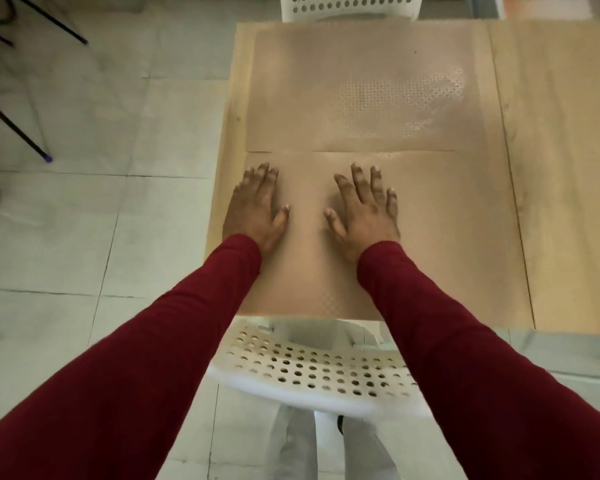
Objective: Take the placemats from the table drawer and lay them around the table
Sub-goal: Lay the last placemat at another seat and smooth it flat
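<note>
Two tan, see-through placemats with a fine dotted texture lie flat on the light wooden table [561, 168]. The near placemat [447, 230] reaches the table's front edge; the far placemat [361, 95] lies beyond it, the two meeting edge to edge. My left hand [257, 209] rests palm down on the left part of the near placemat, fingers spread. My right hand [364, 209] lies flat on it too, a little right of the left hand. Neither hand holds anything. No drawer is in view.
A white perforated chair [312, 368] stands pushed in under the near table edge between my arms. Another white perforated chair [350, 5] stands at the far side. Black thin legs [14, 126] stand on the tiled floor at left.
</note>
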